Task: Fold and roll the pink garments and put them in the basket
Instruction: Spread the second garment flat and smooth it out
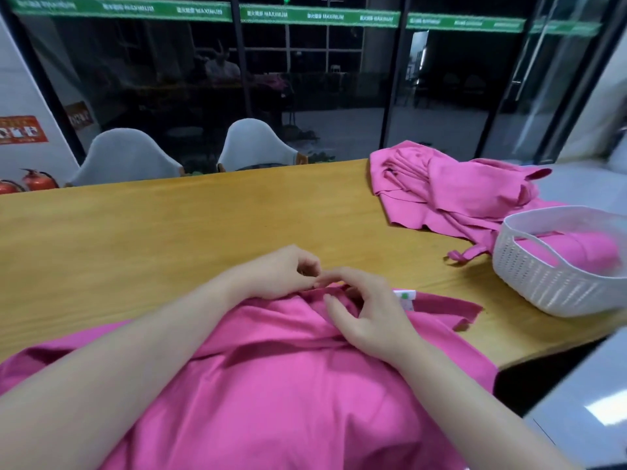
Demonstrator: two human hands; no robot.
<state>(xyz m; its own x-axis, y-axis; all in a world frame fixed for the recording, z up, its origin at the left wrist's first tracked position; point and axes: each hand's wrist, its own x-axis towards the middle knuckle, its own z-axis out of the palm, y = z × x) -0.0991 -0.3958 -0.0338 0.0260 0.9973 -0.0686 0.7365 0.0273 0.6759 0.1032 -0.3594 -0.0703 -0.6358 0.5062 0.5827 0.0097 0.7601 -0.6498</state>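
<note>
A: Table [169,225] — yellow wood. A pink garment [288,385] is spread over the near edge, both forearms lying across it.

B: Hands?

A: Both meet at its far edge. The left hand [281,273] has its fingers curled, tips down at the hem; it looks to pinch the hem, though the right hand's fingertips hide the contact itself. The right hand [369,310] rests on the cloth, fingers bent, thumb and forefinger nipping a raised fold of the same hem.

B: Anything else on that garment?

A: A white label [405,296] with a green mark, just right of the right hand. Past it a strap [454,308] runs to the right and turns back at its end.

B: Basket?

A: White, perforated, at the right end of the table — the basket [543,283] is well apart from the hands. A pink roll [576,247] lies inside (blurred, so I can't tell how many pieces).

B: More garments?

A: A loose pink pile [451,188] at the far right corner, behind the basket, one strap trailing beside its wall.

B: Beyond the table?

A: Two pale chairs [125,157], dark glass behind them, red extinguishers [34,179] at far left.
</note>
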